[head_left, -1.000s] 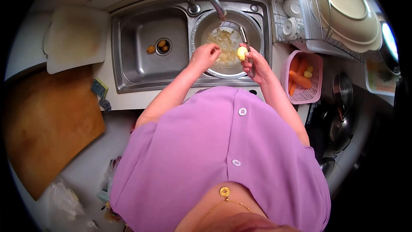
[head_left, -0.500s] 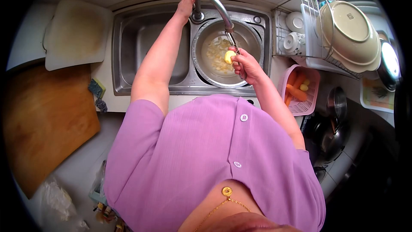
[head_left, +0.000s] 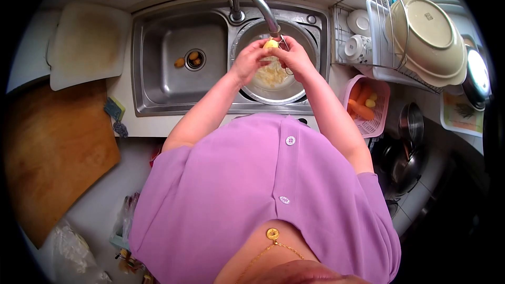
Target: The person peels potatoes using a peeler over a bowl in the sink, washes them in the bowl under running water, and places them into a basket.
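Observation:
Just under the faucet spout point(head_left: 274, 33), a peeled yellow potato point(head_left: 271, 44) is held between my two hands. My left hand point(head_left: 248, 64) closes round its left side with bent fingers. My right hand point(head_left: 297, 60) grips it from the right and also keeps hold of a metal peeler point(head_left: 284, 45), partly covered by the fingers. Below them a round metal basin point(head_left: 279, 98) sits in the right sink bowl, with water and pale peelings point(head_left: 272, 76) inside.
Small unpeeled potatoes point(head_left: 179, 62) lie by the drain of the left sink bowl point(head_left: 168, 87). A pink basket point(head_left: 372, 126) with carrots and peeled potatoes stands right of the sink, below a dish rack point(head_left: 379, 66). Cutting boards point(head_left: 87, 47) and a sponge point(head_left: 114, 109) are left.
My left hand has left the faucet handle and joined my right hand at the potato. My right hand has brought the potato and peeler up under the spout.

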The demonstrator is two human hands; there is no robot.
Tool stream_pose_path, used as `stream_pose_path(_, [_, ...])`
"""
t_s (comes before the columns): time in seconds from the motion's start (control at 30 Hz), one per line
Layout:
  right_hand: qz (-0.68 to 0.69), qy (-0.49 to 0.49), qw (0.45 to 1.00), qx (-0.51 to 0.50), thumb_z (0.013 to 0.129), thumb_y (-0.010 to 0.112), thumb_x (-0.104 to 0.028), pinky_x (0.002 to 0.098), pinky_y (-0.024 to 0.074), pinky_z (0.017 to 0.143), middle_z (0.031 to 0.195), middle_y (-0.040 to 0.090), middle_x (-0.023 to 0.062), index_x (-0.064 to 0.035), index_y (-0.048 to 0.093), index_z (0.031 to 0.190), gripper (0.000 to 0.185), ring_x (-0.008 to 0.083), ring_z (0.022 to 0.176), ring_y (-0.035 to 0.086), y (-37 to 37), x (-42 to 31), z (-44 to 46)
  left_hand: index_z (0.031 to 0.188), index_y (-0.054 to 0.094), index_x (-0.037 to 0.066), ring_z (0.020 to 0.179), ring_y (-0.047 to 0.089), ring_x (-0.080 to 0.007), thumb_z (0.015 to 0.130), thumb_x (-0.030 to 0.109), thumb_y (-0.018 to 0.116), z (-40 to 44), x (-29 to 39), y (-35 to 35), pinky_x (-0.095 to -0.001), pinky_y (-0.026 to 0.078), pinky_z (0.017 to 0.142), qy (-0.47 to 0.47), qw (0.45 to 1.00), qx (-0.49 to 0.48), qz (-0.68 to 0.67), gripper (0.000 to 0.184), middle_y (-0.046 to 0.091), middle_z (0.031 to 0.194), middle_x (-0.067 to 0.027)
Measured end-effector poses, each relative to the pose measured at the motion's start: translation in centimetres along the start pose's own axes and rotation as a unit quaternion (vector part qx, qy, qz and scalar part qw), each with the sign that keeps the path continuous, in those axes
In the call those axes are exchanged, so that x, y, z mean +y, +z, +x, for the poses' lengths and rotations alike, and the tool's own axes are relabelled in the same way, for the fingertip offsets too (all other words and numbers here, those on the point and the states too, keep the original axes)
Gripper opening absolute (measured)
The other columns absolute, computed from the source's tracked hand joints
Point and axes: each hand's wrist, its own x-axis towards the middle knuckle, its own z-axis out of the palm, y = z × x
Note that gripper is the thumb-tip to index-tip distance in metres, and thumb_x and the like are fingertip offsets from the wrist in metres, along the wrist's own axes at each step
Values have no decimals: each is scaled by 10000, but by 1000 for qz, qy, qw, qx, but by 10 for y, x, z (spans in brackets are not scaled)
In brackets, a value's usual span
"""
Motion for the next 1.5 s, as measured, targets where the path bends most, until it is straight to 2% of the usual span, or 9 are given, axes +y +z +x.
stream_pose_path(0.17, [-50,-47,998,-14,945,504,-241,206,429,508,858,609,-6,-53,510,1237,348,47,603,513,4,-6,3,1308,390,91,926,600,-188,924,139,514,10,4,-1,-333,492,826,35,996,-59,-61,407,557,1161,-77])
stream_pose_path(0.37, [11,-62,997,45,958,468,-197,206,443,525,893,604,7,-65,460,1287,355,54,607,524,-21,8,-9,1030,484,104,662,539,-89,849,204,638,39,15,-1,-230,449,593,-13,997,-61,-44,258,535,803,3])
stream_pose_path(0.53, [50,-28,998,37,962,465,-176,211,431,549,927,595,32,-47,381,1306,377,64,612,509,-18,7,-24,1027,491,97,679,548,-97,812,115,663,48,15,19,-235,458,605,-6,995,-81,-56,276,555,841,-10])
stream_pose_path(0.63, [66,-30,997,33,957,464,-173,216,419,548,894,601,29,-63,372,1308,380,62,610,503,-25,8,-28,1178,475,45,754,579,-109,810,38,645,41,15,28,-267,500,702,56,992,-76,78,405,571,1021,-50])
stream_pose_path(0.77, [83,-23,996,36,904,545,-212,197,375,509,807,591,1,-65,427,1264,406,48,589,479,-37,16,-23,1172,511,53,717,537,-63,814,51,650,42,8,25,-211,462,643,227,927,-75,288,384,577,964,-3])
stream_pose_path(0.93, [38,-8,999,14,851,645,-286,204,359,501,692,530,-30,-70,548,1023,293,44,553,455,-23,11,-13,1136,551,95,603,431,-20,911,206,574,36,21,16,-173,344,524,127,963,1,239,252,550,814,42])
stream_pose_path(1.0, [61,37,996,45,841,663,-279,204,366,501,675,525,-35,-86,565,901,225,51,536,453,-19,6,-4,1072,567,64,766,529,-43,931,220,527,33,26,9,-205,401,635,62,989,17,131,213,583,875,19])
stream_pose_path(1.23, [64,23,998,6,826,678,-237,197,378,507,735,587,-22,-74,604,941,212,42,570,469,-5,-8,14,1259,480,85,1014,571,-108,917,203,554,19,14,-6,-257,446,786,59,988,-81,116,369,587,1135,5])
stream_pose_path(1.5, [40,64,997,-15,787,706,-214,214,380,506,694,548,-31,-75,602,927,223,50,562,474,2,-11,15,1261,442,64,886,649,-156,870,122,634,1,14,-9,-249,512,752,26,988,-29,152,440,588,1132,-53])
